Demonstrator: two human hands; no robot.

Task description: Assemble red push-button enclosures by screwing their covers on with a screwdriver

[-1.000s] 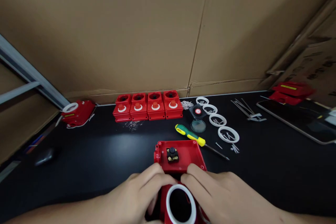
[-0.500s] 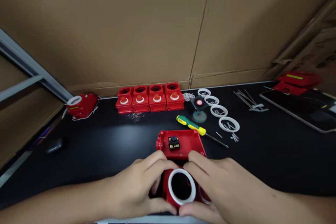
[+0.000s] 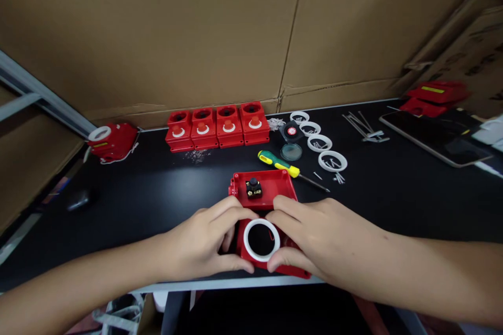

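A red plastic cover (image 3: 293, 270) lies at the near table edge, with a white ring (image 3: 246, 243) around its round opening. My left hand (image 3: 208, 243) curls around the cover's left side, fingers on the far edge and thumb at the near edge. From the right, my right hand (image 3: 320, 233) grips ring and cover, its thumb against the ring's lower right rim and its fingers at the top. Part of the cover is hidden under that hand. Just beyond the fingers sits an open red box (image 3: 274, 187) holding a black switch block (image 3: 253, 189) with brass terminals.
A green-yellow screwdriver (image 3: 278, 162) lies behind the box. Several red button boxes (image 3: 228, 126) line the back. White rings (image 3: 332, 161) encircle small screws to the right, near a clear disc (image 3: 291, 152) and a phone (image 3: 434, 138). Another red unit (image 3: 118, 142) stands at left.
The whole scene sits higher in the picture now, and the table's front edge shows more. Both hands keep their hold on the cover, and the right thumb now rests against the ring's lower right.
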